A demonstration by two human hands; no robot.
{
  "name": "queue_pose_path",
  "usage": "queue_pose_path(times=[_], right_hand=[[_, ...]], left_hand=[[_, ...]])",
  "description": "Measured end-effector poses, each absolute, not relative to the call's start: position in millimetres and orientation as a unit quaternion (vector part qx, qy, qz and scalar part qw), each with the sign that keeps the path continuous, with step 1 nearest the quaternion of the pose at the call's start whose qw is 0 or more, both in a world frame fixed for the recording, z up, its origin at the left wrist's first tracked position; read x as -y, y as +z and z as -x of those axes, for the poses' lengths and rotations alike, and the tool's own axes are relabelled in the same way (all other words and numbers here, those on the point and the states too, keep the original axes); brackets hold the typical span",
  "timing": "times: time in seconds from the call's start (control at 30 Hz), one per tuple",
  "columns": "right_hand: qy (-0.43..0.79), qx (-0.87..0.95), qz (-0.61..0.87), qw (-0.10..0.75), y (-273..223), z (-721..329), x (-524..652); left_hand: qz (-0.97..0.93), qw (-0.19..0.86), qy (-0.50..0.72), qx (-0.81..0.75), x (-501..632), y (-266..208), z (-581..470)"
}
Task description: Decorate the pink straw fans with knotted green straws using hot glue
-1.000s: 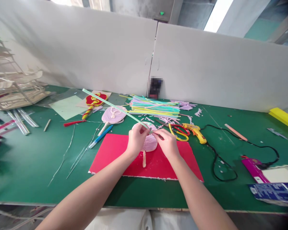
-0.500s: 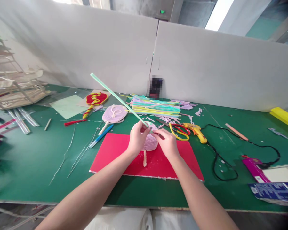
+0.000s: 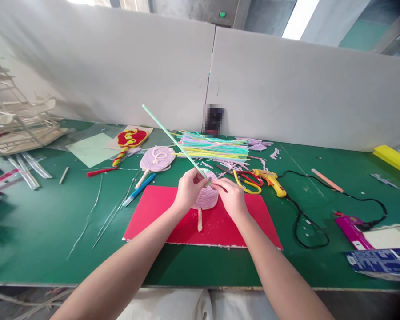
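Mint-green pipe cleaners [image 3: 168, 134], held close together, slant up and to the left out of my left hand [image 3: 190, 189], whose fingers are closed around their lower part. My right hand [image 3: 231, 193] pinches at the lower end of the same bundle, its fingertips almost meeting the left ones. Beneath both hands a round lilac fan shape [image 3: 206, 200] made of pipe cleaners, with a cream handle [image 3: 200, 220], lies on a red board [image 3: 156, 209]. A bit of mint green shows at its top. My fingers hide part of the fan.
Behind lies a pile of coloured pipe cleaners [image 3: 216, 146]. Scissors [image 3: 251, 186] and a yellow glue gun [image 3: 273, 181] with a black cord are at right. A second lilac fan [image 3: 158, 159], a blue pen [image 3: 139, 190] and a red-yellow fan [image 3: 131, 138] are at left.
The far end of the mint-green pipe cleaners has swung to the right, so they stand a little steeper. Both hands stay nearly in place; the view has shifted slightly.
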State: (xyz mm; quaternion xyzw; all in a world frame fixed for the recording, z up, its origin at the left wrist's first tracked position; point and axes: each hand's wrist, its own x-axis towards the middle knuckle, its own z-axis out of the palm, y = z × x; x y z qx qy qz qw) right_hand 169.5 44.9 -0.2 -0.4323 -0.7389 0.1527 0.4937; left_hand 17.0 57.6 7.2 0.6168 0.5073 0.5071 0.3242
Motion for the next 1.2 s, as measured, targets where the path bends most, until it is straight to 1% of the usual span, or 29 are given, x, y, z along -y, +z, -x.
queue_pose_path(times=[0.1,0.27,0.47,0.63,0.77,0.87,1.07,1.2], right_hand=[[0.214,0.711,0.444,0.502,0,-168,-44],[0.392,0.619,0.479,0.484,2,-164,-44],[0.45,0.578,0.471,0.492,5,-160,-43],[0.469,0.543,0.461,0.522,4,-158,-43],[0.472,0.529,0.444,0.548,2,-156,-43],[0.435,0.55,0.441,0.56,0,-156,-43],[0.335,0.602,0.451,0.567,-4,-157,-42],[0.321,0.605,0.458,0.566,-2,-158,-41]], left_hand=[[-0.615,0.323,0.506,-0.512,-57,9,-17],[-0.61,0.296,0.517,-0.523,-55,11,-18],[-0.588,0.291,0.532,-0.536,-52,8,-22],[-0.57,0.325,0.529,-0.539,-50,10,-25],[-0.544,0.371,0.556,-0.507,-50,11,-25],[-0.517,0.403,0.573,-0.491,-49,14,-27],[-0.466,0.418,0.587,-0.513,-45,20,-31],[-0.431,0.466,0.599,-0.487,-44,18,-33]])
